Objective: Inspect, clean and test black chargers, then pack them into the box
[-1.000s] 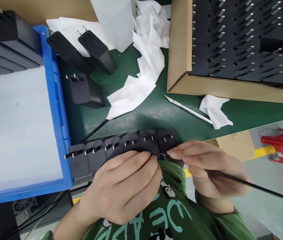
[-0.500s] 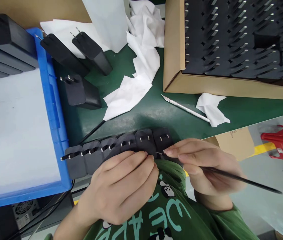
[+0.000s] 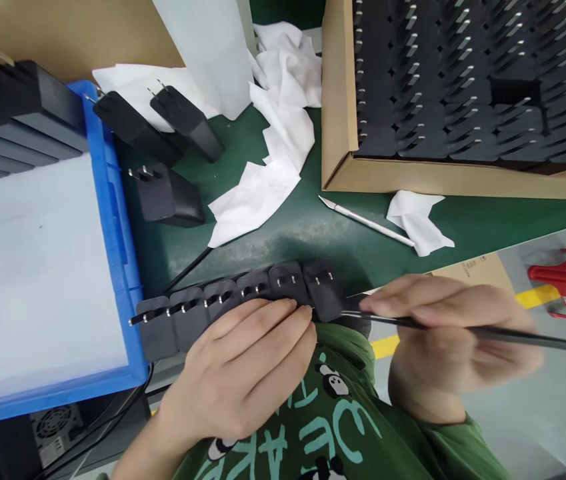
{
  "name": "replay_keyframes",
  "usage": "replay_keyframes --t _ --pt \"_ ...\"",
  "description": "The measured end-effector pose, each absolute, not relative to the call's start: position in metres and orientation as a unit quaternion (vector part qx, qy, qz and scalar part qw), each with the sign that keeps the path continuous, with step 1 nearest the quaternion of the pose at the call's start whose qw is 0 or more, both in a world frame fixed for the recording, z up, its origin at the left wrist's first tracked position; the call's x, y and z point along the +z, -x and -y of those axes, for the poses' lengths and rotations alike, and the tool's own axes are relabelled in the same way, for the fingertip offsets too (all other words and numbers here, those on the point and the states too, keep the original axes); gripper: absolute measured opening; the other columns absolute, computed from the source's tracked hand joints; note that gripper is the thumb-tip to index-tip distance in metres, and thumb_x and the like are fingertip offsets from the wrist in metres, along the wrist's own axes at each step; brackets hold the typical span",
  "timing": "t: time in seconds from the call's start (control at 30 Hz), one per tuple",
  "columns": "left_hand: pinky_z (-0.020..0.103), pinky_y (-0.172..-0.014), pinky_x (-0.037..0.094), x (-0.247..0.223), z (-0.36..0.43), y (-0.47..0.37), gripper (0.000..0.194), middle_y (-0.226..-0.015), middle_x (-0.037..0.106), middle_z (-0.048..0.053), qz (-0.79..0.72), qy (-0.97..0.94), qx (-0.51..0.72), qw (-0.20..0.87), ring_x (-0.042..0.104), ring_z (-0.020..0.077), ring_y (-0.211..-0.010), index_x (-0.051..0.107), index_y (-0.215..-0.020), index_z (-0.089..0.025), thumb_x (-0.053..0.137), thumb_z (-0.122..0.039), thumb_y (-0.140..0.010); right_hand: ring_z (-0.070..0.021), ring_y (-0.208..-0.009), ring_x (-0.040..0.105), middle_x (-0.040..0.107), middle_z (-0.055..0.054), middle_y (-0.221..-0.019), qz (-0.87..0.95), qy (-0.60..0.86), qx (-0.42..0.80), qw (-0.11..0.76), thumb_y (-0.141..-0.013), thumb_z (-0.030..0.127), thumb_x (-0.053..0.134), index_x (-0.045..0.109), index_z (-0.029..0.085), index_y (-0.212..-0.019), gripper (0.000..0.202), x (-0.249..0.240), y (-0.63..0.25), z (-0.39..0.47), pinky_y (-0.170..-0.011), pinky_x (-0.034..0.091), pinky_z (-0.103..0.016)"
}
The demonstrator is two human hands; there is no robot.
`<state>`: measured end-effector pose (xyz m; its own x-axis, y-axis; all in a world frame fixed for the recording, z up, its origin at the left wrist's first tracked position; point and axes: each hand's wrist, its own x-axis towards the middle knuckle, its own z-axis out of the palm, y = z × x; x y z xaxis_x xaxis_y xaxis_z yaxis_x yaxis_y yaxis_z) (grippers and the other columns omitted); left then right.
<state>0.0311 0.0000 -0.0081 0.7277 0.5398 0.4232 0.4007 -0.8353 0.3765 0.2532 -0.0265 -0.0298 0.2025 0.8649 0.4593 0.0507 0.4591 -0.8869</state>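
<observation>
Black tool (image 3: 553, 341), nearly crosswise, tip leftward

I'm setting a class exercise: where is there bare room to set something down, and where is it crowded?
Bare green tabletop shows between white cloth, craft knife and plug-adapter row; the blue bin has open floor nearer than its stacked adapters. Crowded: beside the bin, with three loose adapters, and at the row, where the left hand is.

Black adapters (image 3: 323, 293); blue tray rim (image 3: 113, 213); green tabletop (image 3: 283, 237); green panda-print shirt (image 3: 307, 417).
</observation>
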Motion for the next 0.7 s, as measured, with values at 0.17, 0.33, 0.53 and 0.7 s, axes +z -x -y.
replay_keyframes --t 0.17,0.33,0.53,0.7 --pt "0.037 -0.084 0.056 -0.01 -0.001 -0.033 0.013 -0.101 0.077 0.009 -0.243 -0.923 0.273 0.12 0.07 0.0232 -0.097 0.07 -0.095 -0.009 0.06 -0.002 -0.09 -0.016 -0.071 0.074 0.073 -0.003 -0.078 0.5 0.383 0.24 0.739 -0.095 0.018 0.064 0.074 0.008 -0.094 0.014 -0.03 -0.263 0.02 -0.059 0.067 -0.031" --pt "0.036 -0.082 0.054 -0.009 0.001 -0.033 0.01 -0.1 0.078 0.009 -0.246 -0.924 0.273 0.109 0.07 0.0224 -0.095 0.07 -0.093 -0.01 0.064 -0.004 -0.089 -0.0155 -0.07 0.074 0.071 -0.002 -0.078 0.51 0.38 0.237 0.734 -0.095 0.014 0.063 0.074 0.008 -0.096 0.012 -0.042 -0.267 0.023 -0.059 0.068 -0.032" --pt "0.035 -0.084 0.052 -0.011 0.002 -0.034 0.012 -0.103 0.077 0.008 -0.249 -0.926 0.264 0.1 0.069 0.0212 -0.098 0.07 -0.094 -0.011 0.061 -0.004 -0.091 -0.0182 -0.069 0.074 0.072 -0.003 -0.078 0.501 0.404 0.249 0.723 -0.093 0.015 0.064 0.074 0.011 -0.096 0.011 -0.047 -0.268 0.03 -0.058 0.067 -0.035" --pt "0.035 -0.084 0.051 -0.014 0.0 -0.034 0.013 -0.101 0.077 0.008 -0.246 -0.927 0.267 0.094 0.068 0.0205 -0.097 0.07 -0.093 -0.012 0.059 -0.005 -0.093 -0.0194 -0.066 0.073 0.072 -0.003 -0.073 0.489 0.436 0.252 0.713 -0.092 0.019 0.065 0.075 0.015 -0.094 0.011 -0.046 -0.268 0.031 -0.056 0.066 -0.036"
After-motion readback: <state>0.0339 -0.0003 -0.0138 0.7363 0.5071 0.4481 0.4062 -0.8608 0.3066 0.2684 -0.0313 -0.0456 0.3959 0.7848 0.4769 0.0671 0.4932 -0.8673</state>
